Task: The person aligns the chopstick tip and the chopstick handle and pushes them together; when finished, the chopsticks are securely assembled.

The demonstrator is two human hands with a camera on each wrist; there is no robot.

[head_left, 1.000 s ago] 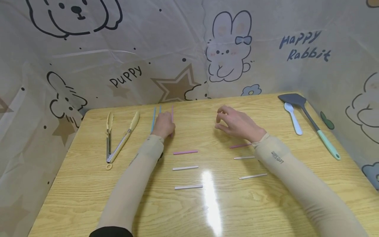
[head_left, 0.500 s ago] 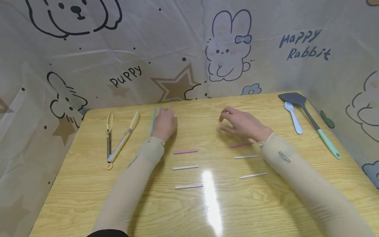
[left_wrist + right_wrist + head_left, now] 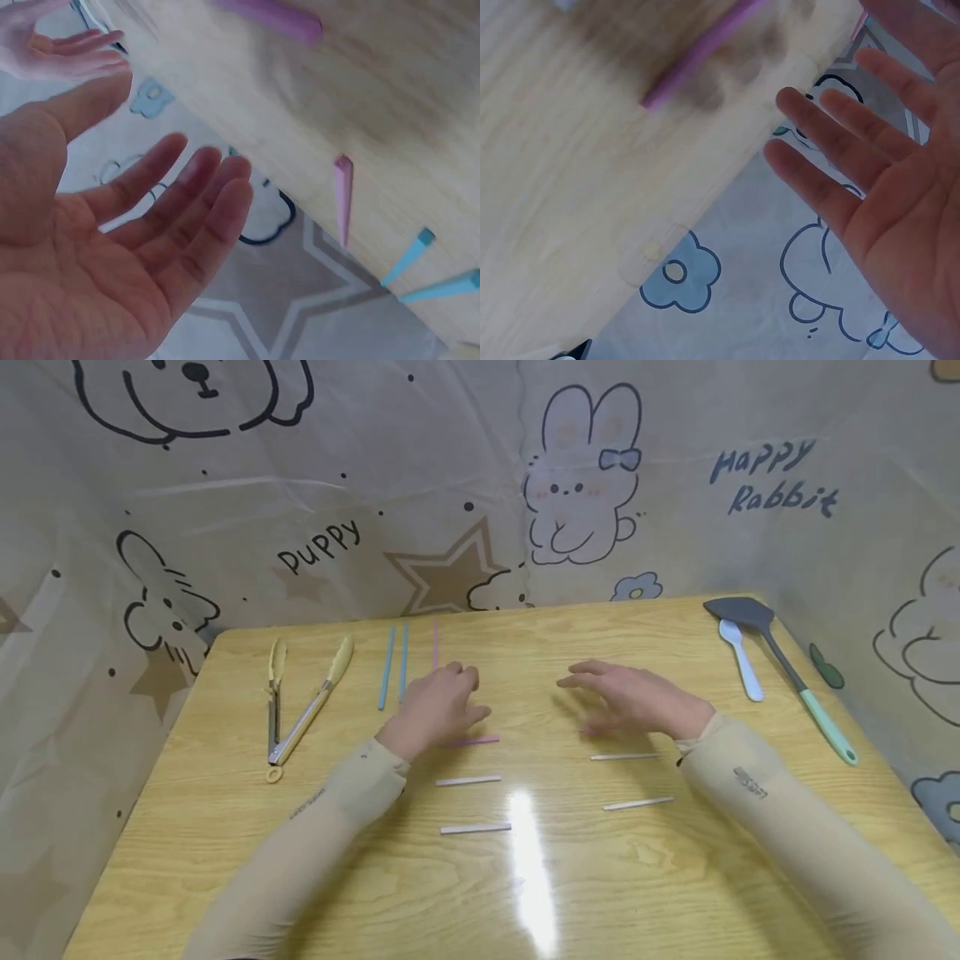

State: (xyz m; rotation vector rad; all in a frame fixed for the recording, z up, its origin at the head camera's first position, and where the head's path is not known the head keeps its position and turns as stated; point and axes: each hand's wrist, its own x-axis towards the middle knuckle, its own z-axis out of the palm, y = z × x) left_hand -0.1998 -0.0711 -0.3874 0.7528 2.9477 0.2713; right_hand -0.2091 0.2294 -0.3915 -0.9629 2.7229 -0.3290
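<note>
My left hand (image 3: 438, 706) hovers over the left pink-purple stick (image 3: 480, 741) and partly covers it. In the left wrist view its fingers are spread, relaxed, and hold nothing. Behind it stand in a row two blue sticks (image 3: 386, 668) and a pink stick (image 3: 436, 643), all lying lengthwise on the table. My right hand (image 3: 637, 697) is above the right purple stick (image 3: 697, 56), which it mostly hides in the head view. Its fingers are extended with nothing in them. Two pale sticks (image 3: 468, 781) lie crosswise at left, and two more pale sticks (image 3: 637, 804) at right.
Tongs (image 3: 300, 727) lie spread at the left of the wooden table (image 3: 570, 893). At the far right are a dark spatula (image 3: 787, 652) with a mint handle and a light blue spoon (image 3: 741, 660). A patterned cloth (image 3: 450, 460) hangs behind the table.
My left hand has left the pink stick in the back row, coming nearer and to the right, its fingers opening out. My right hand has shifted slightly nearer and to the right.
</note>
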